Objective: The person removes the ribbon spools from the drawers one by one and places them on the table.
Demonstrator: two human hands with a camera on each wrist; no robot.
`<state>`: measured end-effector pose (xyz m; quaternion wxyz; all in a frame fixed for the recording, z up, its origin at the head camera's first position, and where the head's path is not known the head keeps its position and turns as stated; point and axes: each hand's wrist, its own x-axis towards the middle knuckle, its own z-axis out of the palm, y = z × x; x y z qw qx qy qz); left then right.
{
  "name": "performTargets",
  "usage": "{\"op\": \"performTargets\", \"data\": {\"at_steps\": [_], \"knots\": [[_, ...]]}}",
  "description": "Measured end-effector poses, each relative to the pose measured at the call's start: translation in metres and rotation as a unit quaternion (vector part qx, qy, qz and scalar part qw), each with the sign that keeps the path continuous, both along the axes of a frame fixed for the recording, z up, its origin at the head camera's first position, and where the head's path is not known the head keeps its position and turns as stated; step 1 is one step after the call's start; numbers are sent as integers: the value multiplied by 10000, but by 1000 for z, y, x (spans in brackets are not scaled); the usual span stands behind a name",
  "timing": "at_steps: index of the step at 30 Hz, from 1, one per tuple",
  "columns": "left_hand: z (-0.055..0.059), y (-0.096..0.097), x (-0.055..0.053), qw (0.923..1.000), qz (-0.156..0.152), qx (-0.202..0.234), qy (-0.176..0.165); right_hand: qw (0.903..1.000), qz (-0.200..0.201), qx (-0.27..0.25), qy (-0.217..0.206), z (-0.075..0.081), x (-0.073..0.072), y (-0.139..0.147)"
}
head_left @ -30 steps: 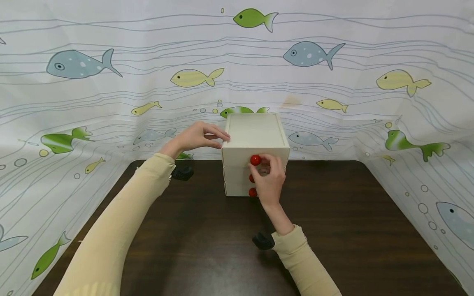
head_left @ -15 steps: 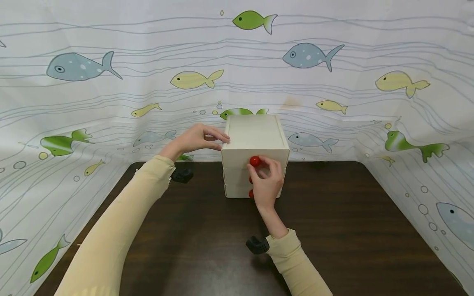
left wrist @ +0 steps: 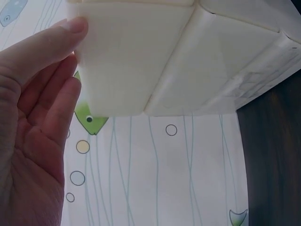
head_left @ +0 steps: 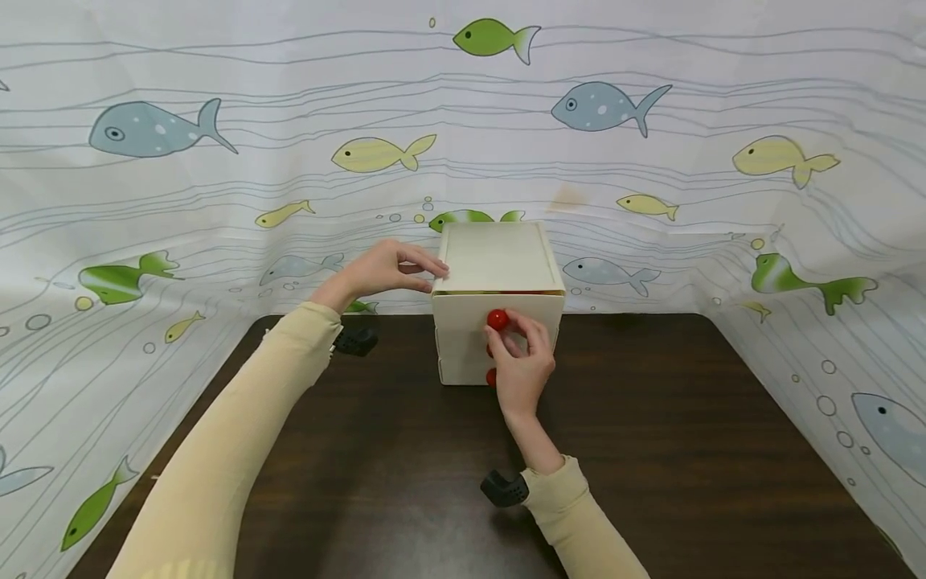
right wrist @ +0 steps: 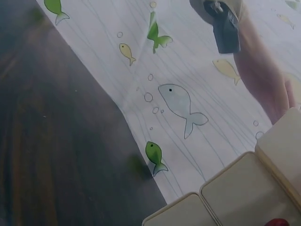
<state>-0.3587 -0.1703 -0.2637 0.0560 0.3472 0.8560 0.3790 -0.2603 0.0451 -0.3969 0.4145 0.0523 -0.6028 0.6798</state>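
Observation:
A small white drawer cabinet [head_left: 499,253] stands at the back of the dark table, with red round knobs down its front. My right hand [head_left: 524,366] pinches the top red knob [head_left: 497,320] between thumb and fingers. The top drawer [head_left: 459,310] sits slightly forward, leaving a thin gap under the cabinet's top. My left hand [head_left: 387,268] touches the cabinet's upper left edge with fairly straight fingers; in the left wrist view its thumb [left wrist: 70,28] lies against the white side. The lower knobs [head_left: 492,376] are partly hidden behind my right hand. The right wrist view shows another red knob [right wrist: 276,222], but not the right hand.
The dark wooden table [head_left: 405,482] stretches in front of and beside the cabinet. A white sheet printed with fish [head_left: 289,104] rises behind it and along both sides. Dark wrist devices [head_left: 504,488] sit at both cuffs.
The top drawer has come slightly forward, opening a thin gap below the top panel. My right hand has moved a little toward me with the knob. The left hand stays in place.

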Motion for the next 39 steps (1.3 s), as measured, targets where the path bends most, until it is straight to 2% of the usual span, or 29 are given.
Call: {"op": "performTargets", "data": {"at_steps": [6,17,23,31,39], "knots": [[-1,-1,1,10000,6,-11,35,9998,141,105,7,-2,21,3],[0,-2,-2,9999,37,-118,13,9958,278,707,519,-2,61,9],[2,1,-6,10000,45,-67,52,9951,266,834,449,0,77,13],[3,2,-2,9998,94,-152,92,9943,360,867,497,-3,100,21],[2,2,-1,9997,86,-158,139,9936,524,824,571,-4,114,20]]}}
